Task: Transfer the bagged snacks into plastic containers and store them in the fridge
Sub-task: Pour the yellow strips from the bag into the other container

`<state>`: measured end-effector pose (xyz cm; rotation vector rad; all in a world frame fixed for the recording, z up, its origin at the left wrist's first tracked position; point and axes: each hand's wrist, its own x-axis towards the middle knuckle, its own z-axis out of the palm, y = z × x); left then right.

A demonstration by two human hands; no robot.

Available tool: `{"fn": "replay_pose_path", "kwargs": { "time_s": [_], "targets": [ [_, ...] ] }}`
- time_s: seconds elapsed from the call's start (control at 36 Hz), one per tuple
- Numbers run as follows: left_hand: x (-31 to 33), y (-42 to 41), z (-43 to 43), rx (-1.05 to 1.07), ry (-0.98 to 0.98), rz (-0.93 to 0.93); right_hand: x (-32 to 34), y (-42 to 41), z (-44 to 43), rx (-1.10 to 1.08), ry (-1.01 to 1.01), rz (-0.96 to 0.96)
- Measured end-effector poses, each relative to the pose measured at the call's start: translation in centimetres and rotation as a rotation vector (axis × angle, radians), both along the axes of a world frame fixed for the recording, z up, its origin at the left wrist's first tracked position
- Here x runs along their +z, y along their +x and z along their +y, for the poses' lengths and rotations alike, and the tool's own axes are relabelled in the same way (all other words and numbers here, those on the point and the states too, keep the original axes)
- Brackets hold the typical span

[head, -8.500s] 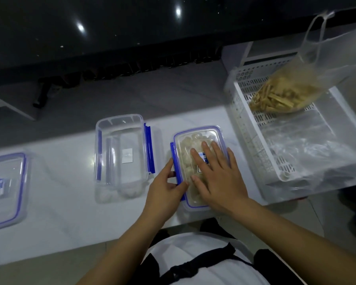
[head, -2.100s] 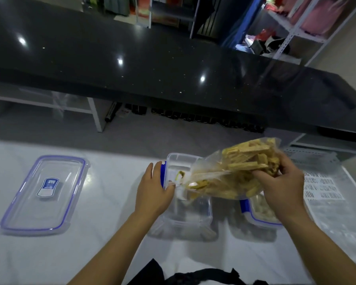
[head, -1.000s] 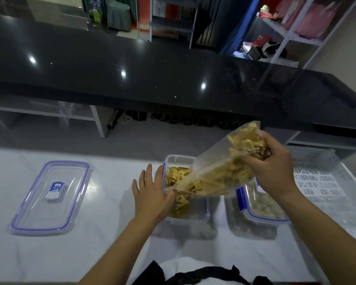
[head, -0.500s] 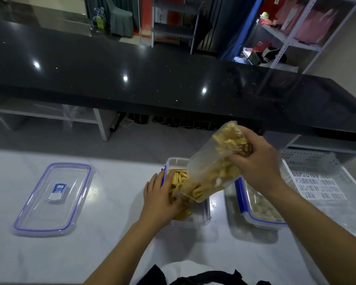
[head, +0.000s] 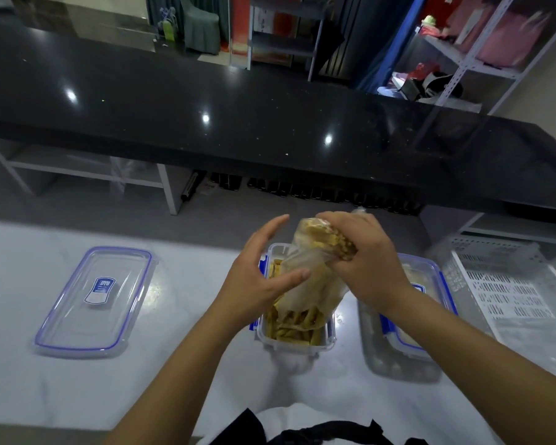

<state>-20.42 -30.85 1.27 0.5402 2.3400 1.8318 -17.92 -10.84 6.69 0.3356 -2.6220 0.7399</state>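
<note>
now open container (head: 297,343) of yellow sticks — right hand (head: 368,268) gripping upended bag (head: 308,277), left hand (head: 257,281) spread loose — lidded container (head: 427,277) alongside

Yellow snack sticks (head: 291,329) in a clear tub (head: 297,343) with blue clips. Clear, see-through bag (head: 308,284) with more yellow bits at the top. Clear lid (head: 93,303) with a blue line round the edge and a blue and white sticker. White surface (head: 45,387), a little shiny. Shiny black counter (head: 238,130) with white light spots. White basket (head: 507,284) with rows of small slots.
</note>
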Motion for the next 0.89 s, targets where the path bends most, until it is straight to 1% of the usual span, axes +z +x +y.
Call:
{"fn": "replay_pose_path", "kwargs": {
  "time_s": [0.14,0.22,0.36,0.53,0.58,0.64,0.69,0.75,0.78,0.83,0.89],
  "targets": [
    [1.1,-0.1,0.9,0.013,0.101,0.049,-0.7,0.2,-0.8,0.045,0.048,-0.014],
    [1.0,0.1,1.2,0.031,0.171,0.075,-1.3,0.4,-1.0,0.061,0.023,-0.035],
    [0.1,0.8,1.5,0.060,0.212,0.027,-2.2,0.9,-0.5,0.092,0.023,-0.129],
    [-0.7,1.2,1.1,0.172,0.223,-0.006,-3.0,1.7,0.1,0.145,-0.003,-0.222],
    [-0.9,1.2,0.9,0.205,0.248,-0.048,-3.1,1.7,0.5,0.140,-0.010,-0.207],
    [-1.1,1.1,0.6,0.232,0.294,-0.096,-3.1,1.6,1.3,0.080,-0.041,-0.154],
    [-1.3,0.9,0.3,0.249,0.322,-0.126,-2.8,1.4,2.2,-0.038,-0.181,-0.119],
    [-1.4,0.6,0.1,0.256,0.342,-0.153,-2.7,1.0,3.0,-0.184,-0.392,-0.143],
    [-1.4,0.5,0.0,0.260,0.352,-0.165,-2.8,0.7,3.4,-0.256,-0.500,-0.205],
    [-1.5,0.5,0.1,0.267,0.377,-0.190,-3.0,0.0,4.3,-0.346,-0.673,-0.430],
    [-1.5,0.6,0.2,0.263,0.409,-0.213,-3.3,-0.6,4.9,-0.352,-0.762,-0.677]
  ]
}}
